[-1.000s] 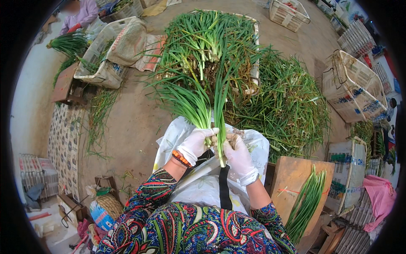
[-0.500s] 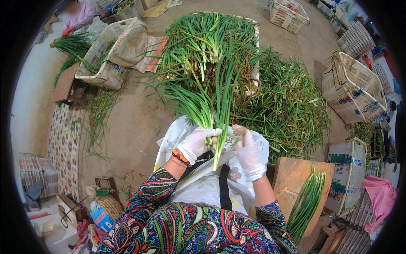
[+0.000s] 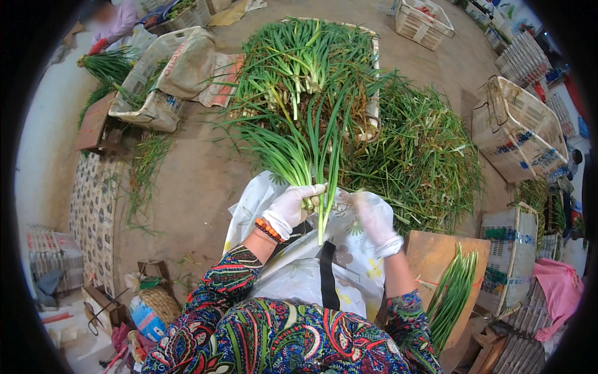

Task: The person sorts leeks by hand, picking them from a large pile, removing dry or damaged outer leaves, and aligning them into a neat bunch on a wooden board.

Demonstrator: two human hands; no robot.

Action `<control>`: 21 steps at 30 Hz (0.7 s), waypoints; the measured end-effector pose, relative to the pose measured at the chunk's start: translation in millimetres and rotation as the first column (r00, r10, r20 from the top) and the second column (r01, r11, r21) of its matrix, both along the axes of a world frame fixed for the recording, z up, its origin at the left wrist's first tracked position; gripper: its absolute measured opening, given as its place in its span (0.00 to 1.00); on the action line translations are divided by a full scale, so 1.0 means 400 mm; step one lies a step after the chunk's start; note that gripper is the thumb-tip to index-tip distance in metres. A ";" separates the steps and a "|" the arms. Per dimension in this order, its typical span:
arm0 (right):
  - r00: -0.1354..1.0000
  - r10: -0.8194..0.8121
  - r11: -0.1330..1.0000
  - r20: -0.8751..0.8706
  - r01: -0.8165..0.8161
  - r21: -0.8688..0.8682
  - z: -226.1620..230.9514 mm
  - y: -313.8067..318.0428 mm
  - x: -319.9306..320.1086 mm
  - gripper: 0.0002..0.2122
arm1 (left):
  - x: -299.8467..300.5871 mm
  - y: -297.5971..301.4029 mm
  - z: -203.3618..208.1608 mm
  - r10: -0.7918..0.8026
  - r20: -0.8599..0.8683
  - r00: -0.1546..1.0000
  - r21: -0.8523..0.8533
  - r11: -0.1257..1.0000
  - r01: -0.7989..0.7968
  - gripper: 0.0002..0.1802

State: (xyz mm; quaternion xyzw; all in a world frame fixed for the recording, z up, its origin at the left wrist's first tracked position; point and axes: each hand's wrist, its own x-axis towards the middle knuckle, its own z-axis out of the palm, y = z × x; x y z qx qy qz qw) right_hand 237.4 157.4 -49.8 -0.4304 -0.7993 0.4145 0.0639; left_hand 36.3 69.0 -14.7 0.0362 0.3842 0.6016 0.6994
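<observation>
My left hand (image 3: 291,206), in a white glove with an orange bead bracelet at the wrist, grips a bunch of green onions (image 3: 299,156) by its pale lower stems, leaves fanning up and away from me. One long green leaf (image 3: 324,206) hangs down from the bunch over my white apron (image 3: 299,274). My right hand (image 3: 372,215), also gloved, is just right of the bunch with fingers blurred and closed near the stems; I cannot tell if it pinches anything.
A crate heaped with green onions (image 3: 311,62) stands ahead, loose trimmings (image 3: 423,156) piled to its right. Cleaned onions (image 3: 455,293) lie on a board (image 3: 430,255) at my right. Baskets (image 3: 517,131) stand right; a sack-lined crate (image 3: 162,75) and another person (image 3: 115,22) are far left.
My right hand has pulled away to the right of the bunch. The left hand keeps the bunch, now held slightly higher with a leaf hanging down.
</observation>
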 end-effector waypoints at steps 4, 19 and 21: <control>0.858 -0.359 0.548 -0.368 -0.125 -0.827 0.093 -0.156 -0.085 0.21 | 0.004 0.009 -0.046 0.028 -0.014 1.000 -0.018 0.999 -0.028 0.09; 0.984 -0.139 0.729 -0.108 0.028 -0.684 0.114 -0.189 -0.169 0.13 | -0.015 -0.147 -0.027 -0.162 0.079 0.984 0.077 0.985 0.156 0.16; 0.973 0.220 0.975 0.070 -0.222 0.028 0.035 -0.243 -0.178 0.11 | -0.005 -0.154 -0.030 -0.116 0.046 0.992 0.037 0.993 0.114 0.17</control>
